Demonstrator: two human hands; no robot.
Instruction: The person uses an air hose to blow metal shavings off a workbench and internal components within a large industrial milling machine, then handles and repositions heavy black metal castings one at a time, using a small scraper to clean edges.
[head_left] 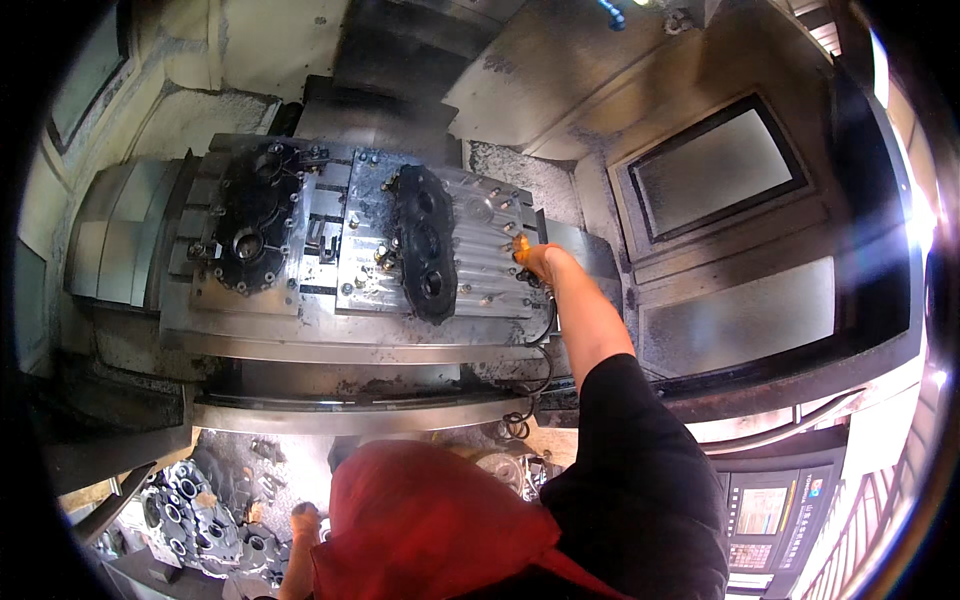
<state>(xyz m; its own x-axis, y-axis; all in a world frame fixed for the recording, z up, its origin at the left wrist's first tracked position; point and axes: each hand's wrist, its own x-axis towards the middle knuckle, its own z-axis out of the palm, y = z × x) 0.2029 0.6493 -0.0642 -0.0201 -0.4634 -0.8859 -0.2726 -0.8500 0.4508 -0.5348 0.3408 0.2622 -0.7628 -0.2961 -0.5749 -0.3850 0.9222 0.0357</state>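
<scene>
My right arm reaches far over the machine bed. At the right end of the ribbed metal fixture plate (490,225), my right hand (537,260) is closed around the end of a black hose (551,325), which looks like an air blow gun; most of it is hidden by the fingers. Left of that hand, a dark elongated part with round openings (427,245) lies on the fixture. A second dark casting (258,215) is clamped on the left fixture. My left hand (305,520) is low at the left, beside the red cloth on me; its fingers are too small to make out.
Metal walls and a windowed door (720,170) enclose the bed. A steel ledge (360,415) runs along the front. Several cast metal parts (205,530) are piled at lower left. A coiled hose section (515,425) hangs by the ledge. A control panel (765,520) stands at lower right.
</scene>
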